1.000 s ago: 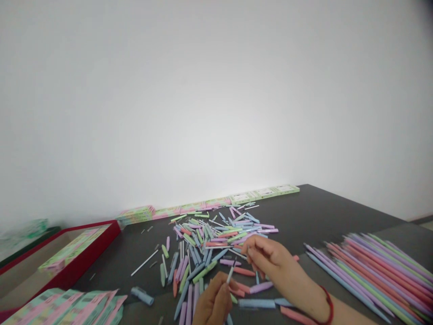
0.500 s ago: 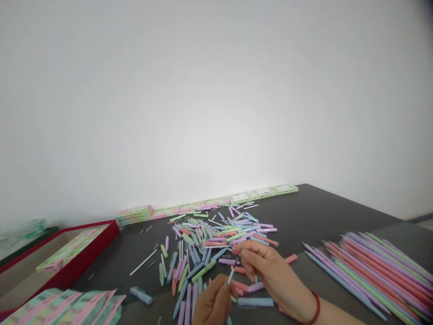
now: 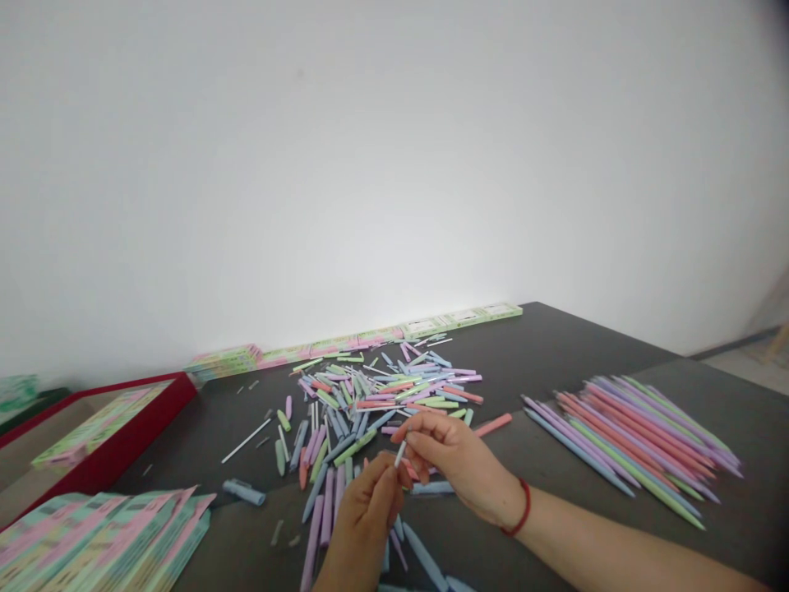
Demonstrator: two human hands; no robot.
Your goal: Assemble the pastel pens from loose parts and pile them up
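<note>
My left hand is closed, pinching a thin white pen refill that points up and away. At the refill's upper end, the bent fingertips of my right hand are pinched together; the very tip is hidden there. A red band circles my right wrist. Below and beyond both hands spreads a loose heap of pastel pen barrels and caps with white refills among them. Purple barrels lie just left of my left hand.
Sorted pastel pens lie on the dark table at right. A red box holding printed cartons stands at left, with printed packets before it. Flat cartons line the white wall. A blue cap lies alone.
My hands have come closer together, so less of the refill shows between them. The view has shifted, and the table scene appears higher and further left.
</note>
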